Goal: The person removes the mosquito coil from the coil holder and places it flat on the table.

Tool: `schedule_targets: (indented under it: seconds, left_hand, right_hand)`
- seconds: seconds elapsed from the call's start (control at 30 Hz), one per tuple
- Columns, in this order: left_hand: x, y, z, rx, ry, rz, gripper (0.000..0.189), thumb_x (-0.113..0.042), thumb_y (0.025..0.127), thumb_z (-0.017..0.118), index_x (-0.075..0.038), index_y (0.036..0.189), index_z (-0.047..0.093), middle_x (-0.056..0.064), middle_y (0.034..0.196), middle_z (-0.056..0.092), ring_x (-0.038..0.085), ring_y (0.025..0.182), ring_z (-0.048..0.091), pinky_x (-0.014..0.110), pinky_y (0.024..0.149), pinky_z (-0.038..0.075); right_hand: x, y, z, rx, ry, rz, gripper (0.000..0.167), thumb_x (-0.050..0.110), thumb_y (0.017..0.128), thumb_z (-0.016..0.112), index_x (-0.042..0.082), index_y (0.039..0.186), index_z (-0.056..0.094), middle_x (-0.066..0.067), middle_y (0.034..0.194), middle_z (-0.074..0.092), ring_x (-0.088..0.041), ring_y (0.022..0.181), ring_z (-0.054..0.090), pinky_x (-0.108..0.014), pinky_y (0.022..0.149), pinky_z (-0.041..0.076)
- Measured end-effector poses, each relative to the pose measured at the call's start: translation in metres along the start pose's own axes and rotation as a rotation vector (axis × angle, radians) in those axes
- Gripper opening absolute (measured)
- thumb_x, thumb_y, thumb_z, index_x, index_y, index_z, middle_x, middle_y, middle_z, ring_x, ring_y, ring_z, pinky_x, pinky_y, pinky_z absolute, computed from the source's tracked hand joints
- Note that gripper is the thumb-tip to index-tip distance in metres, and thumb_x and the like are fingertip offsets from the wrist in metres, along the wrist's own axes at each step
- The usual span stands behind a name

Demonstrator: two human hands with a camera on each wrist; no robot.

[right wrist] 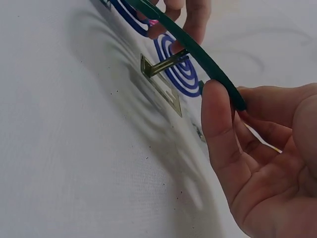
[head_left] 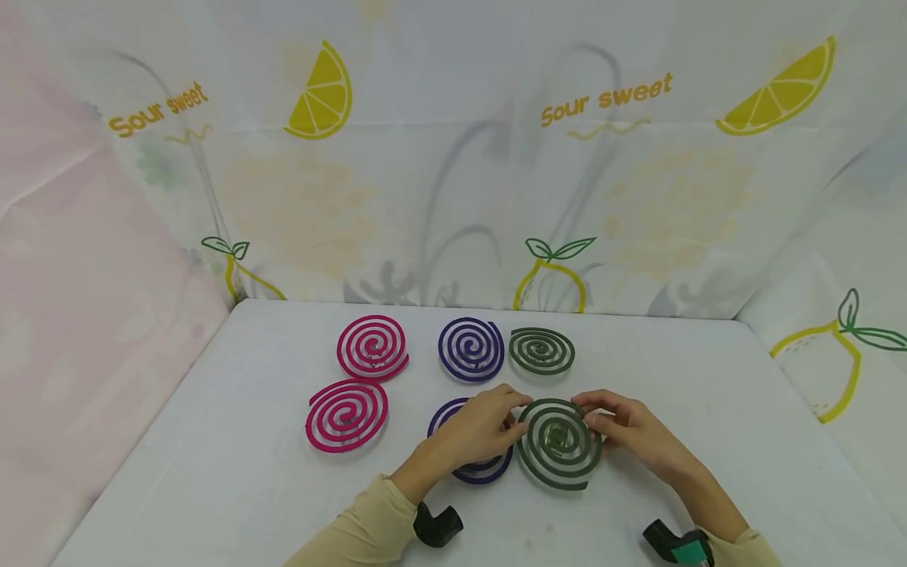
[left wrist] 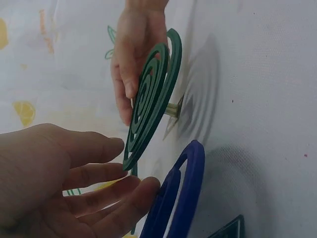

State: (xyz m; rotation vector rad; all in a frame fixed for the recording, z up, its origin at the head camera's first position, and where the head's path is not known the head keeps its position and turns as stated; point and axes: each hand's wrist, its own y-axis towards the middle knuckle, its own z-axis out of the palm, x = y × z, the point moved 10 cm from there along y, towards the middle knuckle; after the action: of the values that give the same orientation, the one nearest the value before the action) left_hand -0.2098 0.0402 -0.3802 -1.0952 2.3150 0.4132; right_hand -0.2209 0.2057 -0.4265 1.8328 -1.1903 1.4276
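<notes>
From where I stand, the right hand (head_left: 627, 421) has thumb and finger clamped on the rim of the near green coil (head_left: 557, 438) at two o'clock, while the left hand's (head_left: 475, 425) fingers are spread, tips at its ten o'clock rim. The wrist views show what the head view barely hints at: a metal stand (right wrist: 168, 63) under that coil, its stem rising towards the coil from a flat frame. Taking the near green coil as the dial's centre, the near blue coil (head_left: 485, 479) lies just beside it between eight and nine, partly hidden by the left hand, the far green coil (head_left: 540, 349) at twelve, the far blue coil (head_left: 471, 346) between ten and eleven. The far pink coil (head_left: 373, 346) sits at ten, the near pink coil (head_left: 346, 417) at nine, all on a white table (head_left: 212, 480).
</notes>
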Motion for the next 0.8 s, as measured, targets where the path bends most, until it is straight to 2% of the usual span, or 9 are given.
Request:
schedule_targets:
  seconds: [0.13,0.27,0.4,0.5,0.8]
  left_hand:
    - [0.0011,0.0002,-0.0003,-0.007,-0.041,-0.005,0.038,-0.016,0.092,0.06,-0.006,0.128,0.056,0.006,0.114,0.062,0.007,0.086,0.062,0.013,0.069,0.048]
    - [0.0043,0.0006,0.0002,-0.009,-0.129,-0.032,0.039,-0.014,0.092,0.06,-0.006,0.13,0.054,0.007,0.114,0.062,0.004,0.083,0.062,0.011,0.064,0.047]
    - [0.0043,0.0005,0.0021,-0.002,-0.264,-0.047,0.04,-0.007,0.092,0.057,-0.003,0.132,0.052,0.011,0.114,0.06,0.01,0.073,0.067,0.013,0.055,0.047]
    - [0.0023,0.0002,0.0039,0.003,-0.322,-0.041,0.041,-0.003,0.092,0.056,0.0,0.133,0.051,0.015,0.114,0.058,0.015,0.066,0.068,0.013,0.05,0.046]
    - [0.0007,0.0015,0.0022,-0.02,-0.32,-0.022,0.041,-0.002,0.092,0.056,0.0,0.132,0.052,0.015,0.111,0.059,0.013,0.065,0.068,0.012,0.051,0.045]
  right_hand:
    - [-0.0018,0.0002,-0.0023,-0.022,0.008,0.017,0.037,0.02,0.097,0.052,0.002,0.13,0.049,0.01,0.11,0.063,-0.004,0.083,0.06,-0.031,0.064,0.055]
    - [-0.0037,0.0006,-0.0038,-0.036,0.023,0.046,0.039,0.023,0.097,0.052,0.003,0.131,0.049,0.012,0.111,0.062,-0.004,0.087,0.06,-0.032,0.067,0.055]
    - [-0.0046,0.0,-0.0027,-0.02,0.044,0.067,0.04,0.024,0.097,0.051,0.003,0.132,0.047,0.012,0.112,0.061,-0.004,0.093,0.059,-0.033,0.069,0.054]
    - [-0.0048,-0.001,-0.0013,-0.004,0.06,0.079,0.041,0.024,0.098,0.051,0.002,0.132,0.046,0.012,0.113,0.06,-0.003,0.095,0.059,-0.032,0.069,0.054]
    - [-0.0044,-0.0022,-0.0017,0.004,0.062,0.088,0.041,0.025,0.098,0.049,0.003,0.133,0.044,0.006,0.115,0.058,-0.007,0.098,0.06,-0.033,0.07,0.053]
